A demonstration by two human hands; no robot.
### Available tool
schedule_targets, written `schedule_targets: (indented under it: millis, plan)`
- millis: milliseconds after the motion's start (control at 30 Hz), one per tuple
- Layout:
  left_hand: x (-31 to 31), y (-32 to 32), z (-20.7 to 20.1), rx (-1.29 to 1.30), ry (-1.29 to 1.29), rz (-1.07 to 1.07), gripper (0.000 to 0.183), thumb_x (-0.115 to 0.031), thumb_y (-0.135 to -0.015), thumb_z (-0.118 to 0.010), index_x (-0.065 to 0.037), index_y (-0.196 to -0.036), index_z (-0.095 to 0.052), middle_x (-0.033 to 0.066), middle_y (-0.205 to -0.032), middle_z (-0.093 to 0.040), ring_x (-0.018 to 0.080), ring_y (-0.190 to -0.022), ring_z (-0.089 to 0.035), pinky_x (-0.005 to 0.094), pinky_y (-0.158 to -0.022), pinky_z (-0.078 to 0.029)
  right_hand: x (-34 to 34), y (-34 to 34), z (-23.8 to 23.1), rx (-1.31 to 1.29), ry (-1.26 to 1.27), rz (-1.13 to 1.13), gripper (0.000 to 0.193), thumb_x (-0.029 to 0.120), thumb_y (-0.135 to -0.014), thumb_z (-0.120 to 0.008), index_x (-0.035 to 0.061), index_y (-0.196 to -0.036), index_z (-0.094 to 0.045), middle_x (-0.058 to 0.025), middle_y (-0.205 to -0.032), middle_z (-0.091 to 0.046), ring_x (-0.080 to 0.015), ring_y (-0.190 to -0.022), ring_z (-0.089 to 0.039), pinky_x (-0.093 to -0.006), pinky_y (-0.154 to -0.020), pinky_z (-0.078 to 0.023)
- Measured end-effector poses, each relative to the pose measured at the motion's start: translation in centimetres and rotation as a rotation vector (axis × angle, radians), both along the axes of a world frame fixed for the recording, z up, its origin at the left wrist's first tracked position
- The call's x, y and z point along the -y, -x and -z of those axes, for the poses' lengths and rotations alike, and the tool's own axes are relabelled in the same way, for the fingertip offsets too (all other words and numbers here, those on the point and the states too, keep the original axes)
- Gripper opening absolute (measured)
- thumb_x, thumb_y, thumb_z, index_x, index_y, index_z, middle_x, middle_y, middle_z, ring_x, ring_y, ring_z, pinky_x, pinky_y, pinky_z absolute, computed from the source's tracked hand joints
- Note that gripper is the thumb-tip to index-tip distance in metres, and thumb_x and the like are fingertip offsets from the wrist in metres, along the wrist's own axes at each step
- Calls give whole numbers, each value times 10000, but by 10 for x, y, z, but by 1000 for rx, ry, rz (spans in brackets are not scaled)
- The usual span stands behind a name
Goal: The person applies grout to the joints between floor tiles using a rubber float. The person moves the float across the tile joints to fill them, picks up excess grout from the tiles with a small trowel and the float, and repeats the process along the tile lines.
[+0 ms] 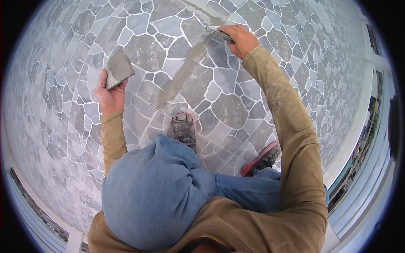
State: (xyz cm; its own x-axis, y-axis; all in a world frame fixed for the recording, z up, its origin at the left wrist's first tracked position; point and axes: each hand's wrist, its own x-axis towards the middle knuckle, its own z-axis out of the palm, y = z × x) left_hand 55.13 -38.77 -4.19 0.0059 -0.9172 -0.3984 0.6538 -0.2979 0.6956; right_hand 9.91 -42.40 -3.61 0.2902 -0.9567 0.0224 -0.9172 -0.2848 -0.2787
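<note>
In my left hand (111,92) a small flat plate is held from below, its fingers closed round the near edge. A thick grey slab of mortar (120,66) covers most of the plate. My right hand (243,41), farther out and to the right, grips a thin, flat scraper (220,33) by its edge. The scraper's blade is low at the tiled floor, by the upper end of a smeared mortar strip (185,69). This strip runs diagonally down toward my shoe, covering the pale joint lines there. Part of each tool is hidden by fingers.
Stone-patterned floor tiles (230,110) with pale joints spread all round. My one shoe (183,128) stands at the strip's near end, the other shoe (262,159) to the right. A pale ledge (346,145) edges the floor on the right.
</note>
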Motion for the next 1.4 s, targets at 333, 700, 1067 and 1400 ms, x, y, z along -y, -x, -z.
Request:
schedule_targets:
  millis: [333,700,1067,1400]
  plan:
    - [-5,-33,-10,30,-5,-66,354,-273,-1043,-463,8,-1236,-553,141,-1160,-664,258,-979,-695,378,-737,-613,-53,-15,18,-144,-126,-152,704,2,-709,-665,179,-1377,-528,16,-1381,-575,-264,-1214,-534,-402,-940,-494]
    - [8,8,4,4,-9,16,359,-276,-1046,-456,14,-1233,-556,143,-1145,-670,259,-937,-702,382,-711,-611,-66,-103,14,4,-6,72,499,84,-706,-645,56,-1200,-588,-85,-1099,-661,-323,-1013,-580,-410,-875,-526]
    - [21,11,4,-33,-54,-12,355,-280,-1044,-451,-6,-1245,-555,136,-1179,-660,259,-978,-695,382,-749,-610,-6,9,42,-65,107,-130,681,-20,-682,-610,140,-1343,-567,-40,-1411,-557,-313,-1269,-511,-380,-1021,-497]
    - [18,11,7,-63,-4,28,352,-280,-1040,-465,-6,-1237,-564,143,-1160,-670,261,-984,-697,384,-755,-612,38,9,10,-25,161,-32,502,-23,-750,-566,134,-1221,-641,-48,-1257,-657,-302,-1125,-591,-388,-933,-519]
